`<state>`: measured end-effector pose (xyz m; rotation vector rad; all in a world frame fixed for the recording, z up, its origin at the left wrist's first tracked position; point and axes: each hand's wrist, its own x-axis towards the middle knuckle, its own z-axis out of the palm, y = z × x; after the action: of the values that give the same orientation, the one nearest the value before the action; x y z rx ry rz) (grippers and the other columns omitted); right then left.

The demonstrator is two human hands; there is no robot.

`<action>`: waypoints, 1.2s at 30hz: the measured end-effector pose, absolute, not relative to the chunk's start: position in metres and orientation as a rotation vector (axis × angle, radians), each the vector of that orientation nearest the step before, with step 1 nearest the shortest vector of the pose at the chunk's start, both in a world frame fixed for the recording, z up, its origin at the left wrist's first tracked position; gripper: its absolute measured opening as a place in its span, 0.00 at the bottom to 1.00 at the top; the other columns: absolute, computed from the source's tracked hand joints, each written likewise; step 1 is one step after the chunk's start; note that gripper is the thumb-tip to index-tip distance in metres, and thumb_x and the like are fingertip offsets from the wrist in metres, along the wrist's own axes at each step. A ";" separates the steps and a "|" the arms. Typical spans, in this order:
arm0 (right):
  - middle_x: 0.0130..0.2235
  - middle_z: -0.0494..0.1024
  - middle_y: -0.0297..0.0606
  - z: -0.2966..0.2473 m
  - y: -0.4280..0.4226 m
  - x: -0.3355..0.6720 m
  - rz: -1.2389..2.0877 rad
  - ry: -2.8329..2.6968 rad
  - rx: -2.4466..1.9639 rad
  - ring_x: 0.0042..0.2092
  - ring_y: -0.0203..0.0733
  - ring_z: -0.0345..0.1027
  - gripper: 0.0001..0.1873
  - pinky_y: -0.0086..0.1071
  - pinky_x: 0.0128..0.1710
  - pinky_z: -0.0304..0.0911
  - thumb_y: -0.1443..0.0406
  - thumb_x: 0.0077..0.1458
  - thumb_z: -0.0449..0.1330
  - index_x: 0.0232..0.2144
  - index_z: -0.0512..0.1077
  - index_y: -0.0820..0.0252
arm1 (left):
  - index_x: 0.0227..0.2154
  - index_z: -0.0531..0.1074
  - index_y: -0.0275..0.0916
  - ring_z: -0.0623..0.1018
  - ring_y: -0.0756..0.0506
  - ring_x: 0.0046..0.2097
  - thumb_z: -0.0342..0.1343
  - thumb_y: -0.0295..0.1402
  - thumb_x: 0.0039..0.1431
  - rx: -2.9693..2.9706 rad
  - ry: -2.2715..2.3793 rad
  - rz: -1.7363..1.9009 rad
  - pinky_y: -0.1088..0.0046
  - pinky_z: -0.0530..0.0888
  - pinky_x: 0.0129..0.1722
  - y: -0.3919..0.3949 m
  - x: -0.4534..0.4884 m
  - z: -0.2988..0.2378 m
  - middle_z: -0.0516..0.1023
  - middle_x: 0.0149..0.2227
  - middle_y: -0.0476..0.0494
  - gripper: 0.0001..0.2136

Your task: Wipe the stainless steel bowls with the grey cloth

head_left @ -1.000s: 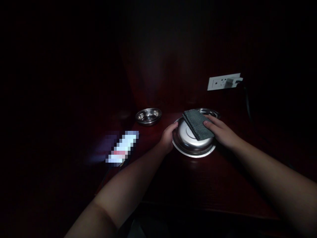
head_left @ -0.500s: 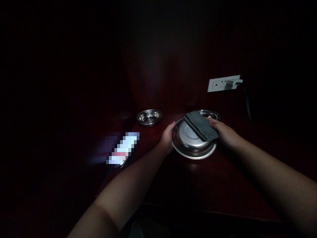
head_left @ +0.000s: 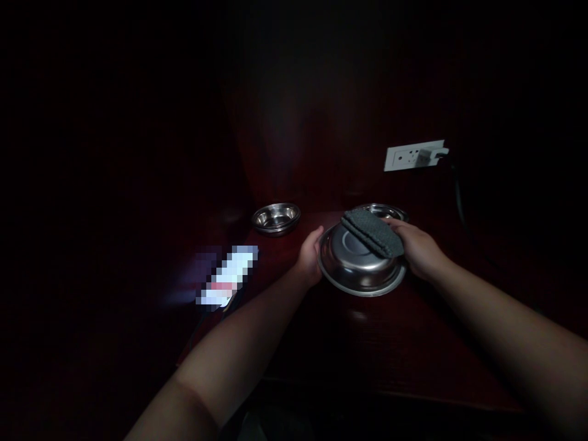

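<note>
An upturned steel bowl [head_left: 356, 272] lies bottom up on a dark red wooden table [head_left: 367, 349]. My left hand [head_left: 310, 254] grips its left rim, fingers curled round the edge. My right hand [head_left: 416, 248] holds a folded grey cloth [head_left: 372, 233] against the bowl's upper right side, fingers closed on the cloth. The scene is very dim.
A second steel bowl [head_left: 275, 217] stands upright at the back left. Behind the cloth the rim of a third steel bowl [head_left: 383, 211] shows. A lit, blurred-out phone [head_left: 227, 275] lies at the left. A white wall socket [head_left: 413, 156] with a plug and dark cable is at the back right.
My right hand has slid the cloth from the middle of the bowl's bottom up toward its far right edge. The bowl now looks tipped a little toward me.
</note>
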<state>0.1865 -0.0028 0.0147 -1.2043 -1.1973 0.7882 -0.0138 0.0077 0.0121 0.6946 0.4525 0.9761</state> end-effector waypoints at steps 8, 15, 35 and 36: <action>0.35 0.78 0.33 0.015 0.002 0.187 0.729 -1.059 -1.164 0.39 0.44 0.71 0.09 0.35 0.38 0.66 0.61 0.50 0.54 0.33 0.73 0.53 | 0.44 0.70 0.29 0.77 0.41 0.44 0.44 0.42 0.58 0.556 0.329 1.029 0.63 0.69 0.49 0.010 -0.018 0.014 0.79 0.37 0.35 0.22; 0.37 0.76 0.35 0.019 -0.007 0.187 0.643 -1.320 -1.199 0.42 0.47 0.69 0.17 0.41 0.44 0.63 0.50 0.53 0.53 0.34 0.73 0.52 | 0.40 0.72 0.32 0.78 0.43 0.43 0.48 0.33 0.58 0.682 0.438 0.957 0.64 0.68 0.51 0.005 -0.011 0.008 0.80 0.34 0.39 0.13; 0.37 0.77 0.36 0.023 -0.012 0.189 0.685 -1.411 -1.256 0.42 0.51 0.69 0.21 0.44 0.43 0.64 0.46 0.48 0.57 0.38 0.75 0.51 | 0.39 0.73 0.35 0.77 0.44 0.43 0.53 0.33 0.55 0.716 0.486 1.024 0.64 0.68 0.51 0.007 -0.009 0.008 0.79 0.35 0.41 0.11; 0.37 0.77 0.36 0.023 -0.012 0.189 0.688 -1.408 -1.263 0.41 0.50 0.70 0.21 0.43 0.43 0.64 0.46 0.48 0.57 0.38 0.75 0.51 | 0.39 0.73 0.35 0.77 0.44 0.43 0.53 0.33 0.55 0.716 0.488 1.025 0.64 0.68 0.51 0.006 -0.009 0.008 0.79 0.35 0.41 0.10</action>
<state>0.1888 -0.0122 0.0231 -1.2632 -1.4083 0.6875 -0.0088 0.0062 0.0080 0.7163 0.4885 1.0251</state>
